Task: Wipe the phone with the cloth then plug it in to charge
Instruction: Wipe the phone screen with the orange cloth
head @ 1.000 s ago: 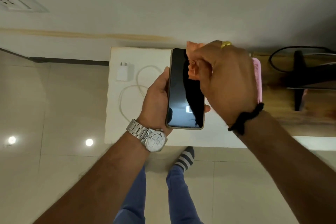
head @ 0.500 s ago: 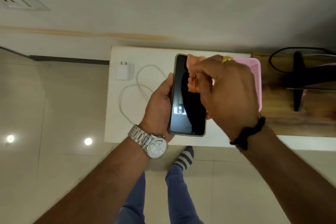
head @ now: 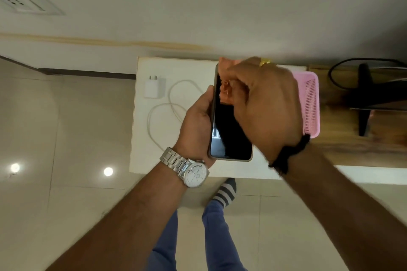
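Head camera view showed the person's two hands above a small white desk (head: 154,156). The left hand (head: 196,125), with a silver metal wristwatch (head: 191,171) on its wrist, was closed around the left edge of a black-screened smartphone with a pale frame (head: 229,138) and held it in the air over the front part of the desk, screen up. The right hand (head: 266,108), wearing a gold ring (head: 265,62) and a black thread wristband (head: 290,154), was clenched on a crumpled orange-pink cloth (head: 226,81) and pressed it on the upper part of the screen. A white square charger plug (head: 153,87) lay near the back left corner of the desk, and a white looped cable (head: 163,114) lay just beside it. A pink perforated plastic basket (head: 311,103) stood at the right edge, partly hidden by the right hand.
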